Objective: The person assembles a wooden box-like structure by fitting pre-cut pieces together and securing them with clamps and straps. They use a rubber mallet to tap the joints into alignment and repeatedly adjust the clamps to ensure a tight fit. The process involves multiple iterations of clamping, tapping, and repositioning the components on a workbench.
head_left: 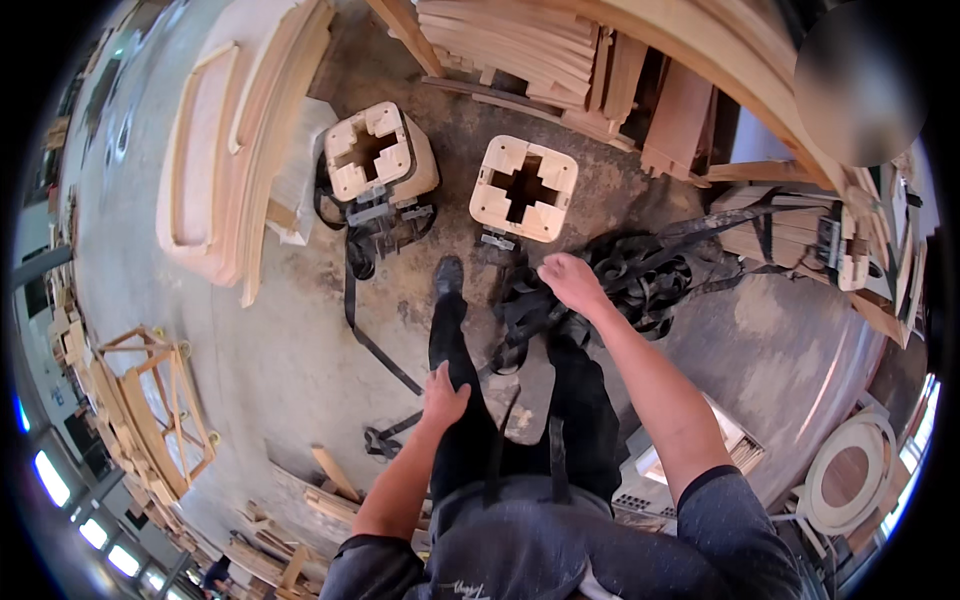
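My left hand [445, 397] hovers by my left thigh, empty, with its fingers loosely apart. My right hand [572, 280] is closed, fingers curled in, at the left edge of a tangled heap of black webbing straps [640, 280]. Whether it grips anything is hidden. Ahead of me stand two blocky wooden posts with rounded corners and cross-shaped hollows: a left post [345, 185] and a right post [546, 224]. Metal ratchet buckles [370, 213] with black straps hang at the near side of the left post. Another buckle [497, 241] sits against the right post's near side.
A loose strap [372, 345] trails over the floor beside my left foot [449, 275]. Curved wooden panels [250, 130] stand at far left, stacked boards [510, 50] at the back. A strapped bundle of boards [770, 235] lies right; a wooden frame [150, 400] stands left.
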Available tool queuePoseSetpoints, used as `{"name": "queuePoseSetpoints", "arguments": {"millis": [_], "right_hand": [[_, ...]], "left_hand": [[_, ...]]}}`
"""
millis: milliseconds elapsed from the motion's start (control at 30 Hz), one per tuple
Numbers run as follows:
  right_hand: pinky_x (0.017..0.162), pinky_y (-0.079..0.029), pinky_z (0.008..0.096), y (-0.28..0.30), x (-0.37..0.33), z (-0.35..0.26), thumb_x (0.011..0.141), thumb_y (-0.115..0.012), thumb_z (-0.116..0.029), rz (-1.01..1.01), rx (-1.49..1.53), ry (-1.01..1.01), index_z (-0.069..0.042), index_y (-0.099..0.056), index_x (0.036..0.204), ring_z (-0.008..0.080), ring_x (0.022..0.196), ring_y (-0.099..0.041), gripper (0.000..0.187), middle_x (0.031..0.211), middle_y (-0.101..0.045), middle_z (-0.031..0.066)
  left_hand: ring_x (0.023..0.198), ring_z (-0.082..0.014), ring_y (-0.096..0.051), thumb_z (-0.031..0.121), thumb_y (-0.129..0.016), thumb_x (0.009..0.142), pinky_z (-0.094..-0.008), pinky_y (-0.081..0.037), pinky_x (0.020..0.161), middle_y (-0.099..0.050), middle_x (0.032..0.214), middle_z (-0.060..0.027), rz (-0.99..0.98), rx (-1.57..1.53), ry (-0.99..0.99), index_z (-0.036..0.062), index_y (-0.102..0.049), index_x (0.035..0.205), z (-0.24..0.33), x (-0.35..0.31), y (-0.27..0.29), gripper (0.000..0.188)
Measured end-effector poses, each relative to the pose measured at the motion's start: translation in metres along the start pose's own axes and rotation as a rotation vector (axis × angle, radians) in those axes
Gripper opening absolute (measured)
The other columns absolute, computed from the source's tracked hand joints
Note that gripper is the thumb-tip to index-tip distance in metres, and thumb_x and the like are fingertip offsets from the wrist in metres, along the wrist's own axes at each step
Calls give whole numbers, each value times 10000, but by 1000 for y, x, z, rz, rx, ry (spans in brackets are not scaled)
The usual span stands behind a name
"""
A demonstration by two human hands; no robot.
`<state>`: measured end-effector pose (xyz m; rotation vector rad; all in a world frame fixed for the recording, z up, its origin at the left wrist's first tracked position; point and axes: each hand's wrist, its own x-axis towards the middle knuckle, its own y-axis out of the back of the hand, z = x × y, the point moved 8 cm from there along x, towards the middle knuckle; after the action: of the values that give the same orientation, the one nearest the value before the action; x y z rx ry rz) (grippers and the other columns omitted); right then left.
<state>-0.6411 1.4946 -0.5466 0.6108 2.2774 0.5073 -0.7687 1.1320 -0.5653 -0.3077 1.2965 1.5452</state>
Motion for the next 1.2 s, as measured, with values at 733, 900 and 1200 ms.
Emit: {"name": "queuePoseSetpoints", "arguments": {"millis": [733,900,1200], "right_hand": [[944,-503,526,-81,241,93,889,-658,-334,269,25,-566,41,-619,1092,424,1048,-667,428,1014,-712,245],[929,-534,457,-23,164,144,877,-724,-241,302,337,-516,67,-606,1192,370,1024,-707,456,1032,-727,243],[986,-497,346,31,79,285,885,-763,-274,528,510,-556,87,-578,1295,259,1078,-667,577,1181,-702,194]], "left_hand": [[1324,-458,-433,233,-778,818,-544,-347,1119,-453,1434,-275,-4,164,-159,-25,-329,1514,2,188,27,868],[1347,-492,-409,322,-771,850,-511,-362,1134,-413,1452,-327,31,-70,-186,-48,-337,1493,56,327,-18,859],[1266,-268,-556,514,-834,821,-413,-415,1055,-623,1365,-151,-482,-677,9,0,-576,1367,172,546,-141,793]]}}
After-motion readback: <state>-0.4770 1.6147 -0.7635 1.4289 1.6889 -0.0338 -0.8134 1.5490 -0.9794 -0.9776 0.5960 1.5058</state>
